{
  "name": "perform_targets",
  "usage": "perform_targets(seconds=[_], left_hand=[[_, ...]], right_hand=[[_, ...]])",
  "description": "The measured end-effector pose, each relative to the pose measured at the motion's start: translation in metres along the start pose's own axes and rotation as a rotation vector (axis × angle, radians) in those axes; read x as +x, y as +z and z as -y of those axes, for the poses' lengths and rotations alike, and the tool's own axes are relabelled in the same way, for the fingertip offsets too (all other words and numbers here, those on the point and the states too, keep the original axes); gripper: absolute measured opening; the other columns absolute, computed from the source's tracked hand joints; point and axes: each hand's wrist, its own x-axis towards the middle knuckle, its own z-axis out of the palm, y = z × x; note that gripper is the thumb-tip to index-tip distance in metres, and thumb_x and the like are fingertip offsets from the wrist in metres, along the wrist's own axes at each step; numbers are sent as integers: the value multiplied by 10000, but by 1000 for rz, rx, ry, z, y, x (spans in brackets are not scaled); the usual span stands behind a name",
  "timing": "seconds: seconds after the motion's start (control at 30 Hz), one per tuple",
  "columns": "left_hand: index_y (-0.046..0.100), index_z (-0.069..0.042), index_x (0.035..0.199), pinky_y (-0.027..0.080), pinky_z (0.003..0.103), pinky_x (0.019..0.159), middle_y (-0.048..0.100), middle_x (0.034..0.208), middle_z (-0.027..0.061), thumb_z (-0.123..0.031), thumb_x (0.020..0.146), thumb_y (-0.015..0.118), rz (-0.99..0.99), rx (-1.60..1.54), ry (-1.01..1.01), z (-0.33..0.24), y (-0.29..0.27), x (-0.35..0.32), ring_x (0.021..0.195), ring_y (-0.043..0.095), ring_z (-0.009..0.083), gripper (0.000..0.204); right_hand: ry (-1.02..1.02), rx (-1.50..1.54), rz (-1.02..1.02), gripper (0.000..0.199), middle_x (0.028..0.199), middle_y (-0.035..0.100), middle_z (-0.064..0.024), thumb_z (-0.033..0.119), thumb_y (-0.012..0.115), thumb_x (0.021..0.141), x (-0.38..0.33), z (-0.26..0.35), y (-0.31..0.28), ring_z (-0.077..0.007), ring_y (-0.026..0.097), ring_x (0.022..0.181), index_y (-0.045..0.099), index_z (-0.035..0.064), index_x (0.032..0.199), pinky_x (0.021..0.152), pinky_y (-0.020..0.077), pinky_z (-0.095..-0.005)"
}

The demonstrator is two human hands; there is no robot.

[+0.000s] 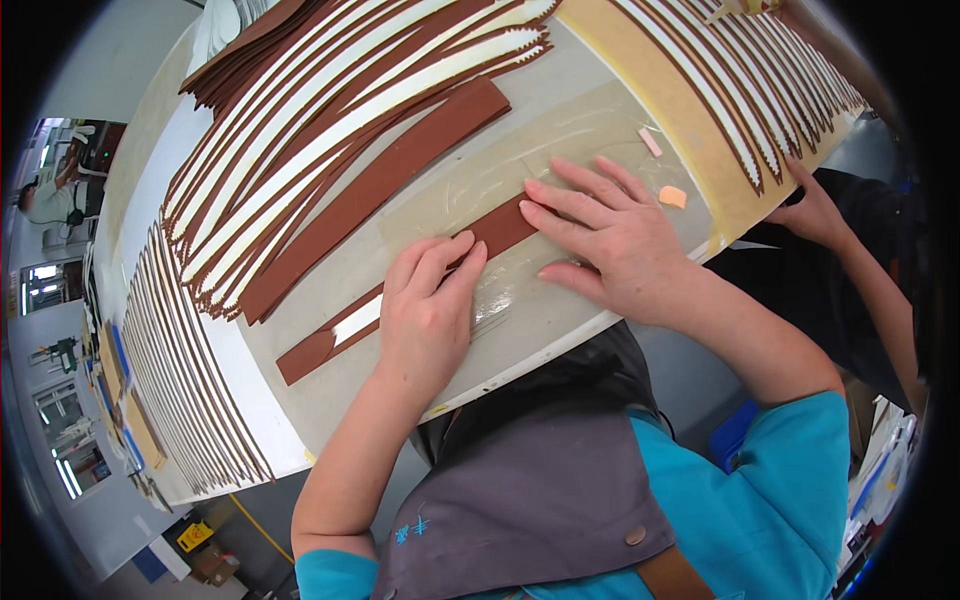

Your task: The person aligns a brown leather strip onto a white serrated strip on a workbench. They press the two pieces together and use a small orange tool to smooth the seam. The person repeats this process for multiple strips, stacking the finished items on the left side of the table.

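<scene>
A brown leather-like strip (505,228) lies slantwise on the worktable, with a white backing (357,319) showing along part of its length. My left hand (425,310) is closed over its middle, fingertips pinching the strip's folded edge. Beyond these fingertips the strip looks brown right across. My right hand (630,245) rests with fingers spread, its fingertips at the strip's far right end and its thumb apart on the clear sheet (500,295). Part of the strip is hidden beneath my left hand.
Brown strips with white backing (300,130) are heaped behind, beside a plain brown strip stack (380,195). More strips line the left (185,370) and right (690,80). An orange block (672,197) and pink piece (650,142) lie near my right hand. Another person's hand (815,208) is at right.
</scene>
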Motion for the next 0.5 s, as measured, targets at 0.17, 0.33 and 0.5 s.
perform_targets(seconds=[0.17,0.33,0.5], left_hand=[[741,-47,1261,450,454,1072,695,1293,89,-21,916,698,14,15,-105,-15,0,-9,1208,624,311,349],[714,-113,1342,307,510,1202,673,1369,38,-109,950,700,44,122,-140,-19,2,-14,1305,574,301,392],[705,-176,1375,266,534,1235,632,1430,19,-133,977,685,109,92,-193,-17,-8,-18,1384,510,303,401]], right_hand=[[3,-38,27,558,1426,614,-67,311,811,854,7,11,-4,-263,502,1423,674,47,1327,1228,340,-505],[-119,16,38,544,1355,629,-71,300,801,857,26,26,11,-230,528,1368,673,37,1316,1237,339,-468],[-184,-23,91,572,1360,626,-61,337,787,876,26,12,3,-221,545,1348,656,43,1349,1256,330,-457]])
